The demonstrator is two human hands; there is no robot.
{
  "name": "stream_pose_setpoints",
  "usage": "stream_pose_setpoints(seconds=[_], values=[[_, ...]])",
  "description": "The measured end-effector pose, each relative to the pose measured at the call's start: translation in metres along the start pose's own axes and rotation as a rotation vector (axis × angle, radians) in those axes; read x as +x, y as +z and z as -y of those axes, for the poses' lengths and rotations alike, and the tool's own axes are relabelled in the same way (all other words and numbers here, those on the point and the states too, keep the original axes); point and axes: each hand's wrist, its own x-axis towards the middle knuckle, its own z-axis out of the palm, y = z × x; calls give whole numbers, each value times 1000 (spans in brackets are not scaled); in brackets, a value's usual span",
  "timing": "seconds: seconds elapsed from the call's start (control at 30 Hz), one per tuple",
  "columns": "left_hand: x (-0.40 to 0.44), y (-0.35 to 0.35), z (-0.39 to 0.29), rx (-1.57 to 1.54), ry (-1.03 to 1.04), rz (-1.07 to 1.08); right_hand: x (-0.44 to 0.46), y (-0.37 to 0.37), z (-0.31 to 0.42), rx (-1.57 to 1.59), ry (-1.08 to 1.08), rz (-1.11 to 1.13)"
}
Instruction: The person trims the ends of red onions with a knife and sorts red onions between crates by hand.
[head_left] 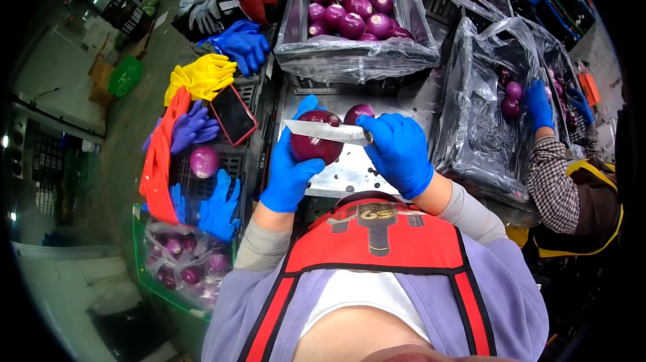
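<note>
In a blue glove, my left hand [291,172] is wrapped round a large red onion [313,149] with dark purple skin. My right hand [401,152], gloved in blue too, grips a knife [330,132] by its handle, which the fingers mostly hide. The blade points left and lies across the upper front of the onion. Just behind the knife, a second red onion [359,114] rests on the metal work surface [414,103]. Small dark scraps lie on the metal below my hands.
Ahead stands a plastic-lined crate [356,59] of peeled red onions; another lined crate [484,140] is on the right, where a co-worker's gloved hand [540,105] reaches in. At left are a phone [233,114], yellow gloves [200,78], a loose onion [204,161] and a bag of onions [185,261].
</note>
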Motion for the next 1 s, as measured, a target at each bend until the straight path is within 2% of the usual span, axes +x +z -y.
stream_pose_setpoints(seconds=[0.27, 0.37, 0.5, 0.6, 0.67, 0.8, 0.87, 1.0], values=[[7, -9, -4, -142, -67, 133, 7, -2, 2, -61, -56, -9], [4, -18, 9, -91, -19, 73, 4, -2, -2, -74, -69, -22], [5, -22, 12, -136, -45, 98, 3, -1, -1, -105, -85, -7], [7, -24, 12, -223, -127, 126, 8, -2, 3, -125, -106, -7], [8, -23, 11, -369, -277, 66, 9, -3, 3, -133, -120, -15], [9, -26, 11, -396, -262, 176, 8, 0, 3, -115, -131, 2], [7, -28, 15, -288, -206, 251, 7, 0, 4, -99, -130, -6], [3, -36, 20, -388, -275, 190, 2, 3, 0, -132, -117, 21]])
